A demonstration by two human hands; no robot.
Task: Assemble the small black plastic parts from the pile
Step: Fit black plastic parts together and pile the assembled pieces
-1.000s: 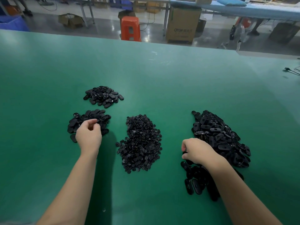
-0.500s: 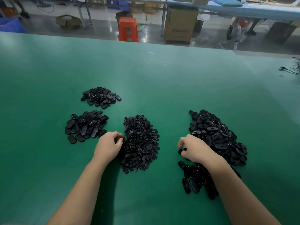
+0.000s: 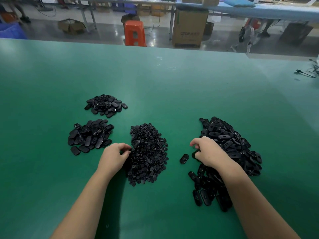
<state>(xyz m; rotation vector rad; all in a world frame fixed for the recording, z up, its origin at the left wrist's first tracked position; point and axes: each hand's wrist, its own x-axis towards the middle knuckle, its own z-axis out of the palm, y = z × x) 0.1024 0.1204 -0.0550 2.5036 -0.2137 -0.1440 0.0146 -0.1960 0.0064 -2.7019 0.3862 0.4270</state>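
Black parts (image 3: 148, 152) partly under curled hands (image 3: 114, 156)

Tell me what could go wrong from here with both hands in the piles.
1. The left hand picks at the edge of the middle pile of small pieces; it may lift several or scatter them on the green table.
2. The right hand grips an oval piece beside the big right pile; the forearm lies over that pile and could drag pieces off.
3. One loose oval piece lies apart and may get knocked.
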